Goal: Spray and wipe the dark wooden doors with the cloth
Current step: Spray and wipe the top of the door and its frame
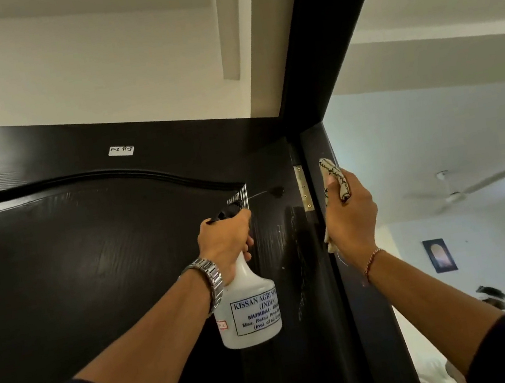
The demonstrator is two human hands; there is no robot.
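A dark wooden door (91, 266) fills the left and centre of the view, with a curved raised moulding and a small white label near its top. My left hand (224, 242) grips the neck and black trigger of a white spray bottle (250, 311), and a thin jet from its nozzle hits the door beside the brass hinge (303, 188). My right hand (349, 219) holds a cream patterned cloth (336, 183) bunched against the dark door frame (344, 276) right of the hinge. Wet streaks shine on the door below the hinge.
The dark frame header (325, 14) runs overhead to the upper right. Beyond the doorway is a pale room with a ceiling fan (465, 187), a small framed picture (440, 256) on the wall, and part of a person's head (493, 297) low at the right.
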